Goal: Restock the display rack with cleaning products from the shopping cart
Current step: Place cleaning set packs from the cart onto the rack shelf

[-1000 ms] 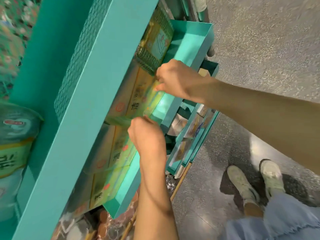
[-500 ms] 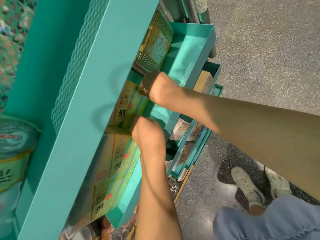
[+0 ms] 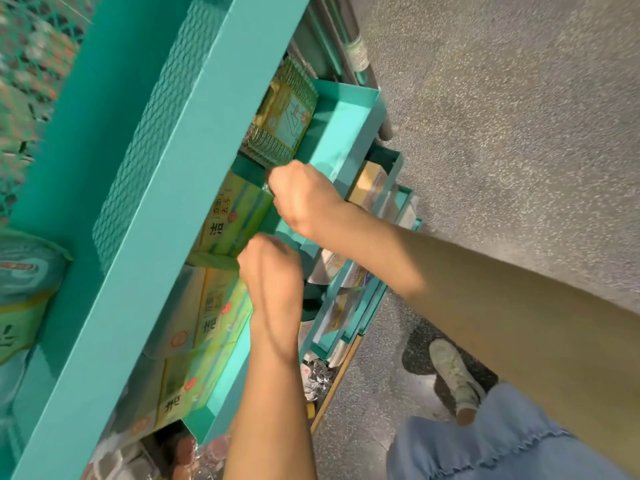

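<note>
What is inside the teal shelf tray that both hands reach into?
The teal tray holds yellow-green boxed packs in a row and a green-edged scrubber pack at the far end. The left hand and right hand hold one box; their fingers are hidden.

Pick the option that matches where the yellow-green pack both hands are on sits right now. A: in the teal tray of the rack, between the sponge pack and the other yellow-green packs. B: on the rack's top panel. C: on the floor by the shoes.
A: the left hand and right hand are on the yellow-green pack in the teal tray, below the sponge pack.
</note>
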Action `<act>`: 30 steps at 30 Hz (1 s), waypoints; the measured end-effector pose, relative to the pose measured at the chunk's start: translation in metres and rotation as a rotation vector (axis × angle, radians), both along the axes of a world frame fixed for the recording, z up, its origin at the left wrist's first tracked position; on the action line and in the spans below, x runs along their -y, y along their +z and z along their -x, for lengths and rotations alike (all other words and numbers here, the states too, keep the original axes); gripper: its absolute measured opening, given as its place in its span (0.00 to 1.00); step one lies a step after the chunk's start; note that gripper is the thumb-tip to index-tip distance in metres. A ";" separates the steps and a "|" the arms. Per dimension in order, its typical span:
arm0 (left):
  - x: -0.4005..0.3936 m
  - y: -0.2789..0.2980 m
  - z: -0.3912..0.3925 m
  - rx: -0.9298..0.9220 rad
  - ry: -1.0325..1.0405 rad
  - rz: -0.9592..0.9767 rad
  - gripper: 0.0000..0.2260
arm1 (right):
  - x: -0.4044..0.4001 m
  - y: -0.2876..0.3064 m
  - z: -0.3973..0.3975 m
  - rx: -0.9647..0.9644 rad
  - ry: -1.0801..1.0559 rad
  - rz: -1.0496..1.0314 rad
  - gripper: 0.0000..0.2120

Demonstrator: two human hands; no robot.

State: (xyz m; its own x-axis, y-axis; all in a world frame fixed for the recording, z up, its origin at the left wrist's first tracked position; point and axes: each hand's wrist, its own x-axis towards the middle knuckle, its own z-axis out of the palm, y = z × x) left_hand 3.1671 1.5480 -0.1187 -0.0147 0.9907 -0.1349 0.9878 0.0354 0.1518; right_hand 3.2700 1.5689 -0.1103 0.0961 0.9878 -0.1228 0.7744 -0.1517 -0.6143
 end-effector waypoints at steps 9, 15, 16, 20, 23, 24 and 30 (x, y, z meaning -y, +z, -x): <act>0.089 0.062 -0.066 0.113 -0.381 -0.095 0.09 | 0.159 0.038 -0.073 0.020 -0.286 -0.040 0.07; 0.185 0.084 -0.143 0.103 -1.008 -0.159 0.11 | 0.315 0.040 -0.096 -0.029 -0.835 0.071 0.06; 0.203 0.086 -0.155 0.118 -1.056 -0.077 0.11 | 0.342 0.044 -0.097 -0.036 -0.935 0.069 0.05; 0.288 0.102 -0.185 0.241 -1.292 0.004 0.08 | 0.447 0.061 -0.088 0.040 -1.286 0.018 0.05; 0.365 0.115 -0.203 0.350 -1.565 -0.048 0.08 | 0.520 0.074 -0.075 0.127 -1.506 -0.038 0.05; 0.389 0.118 -0.207 0.308 -1.622 -0.008 0.09 | 0.543 0.077 -0.069 0.143 -1.569 -0.053 0.05; 0.538 0.128 -0.191 0.313 -1.909 0.088 0.11 | 0.679 0.090 -0.008 0.147 -1.922 -0.077 0.04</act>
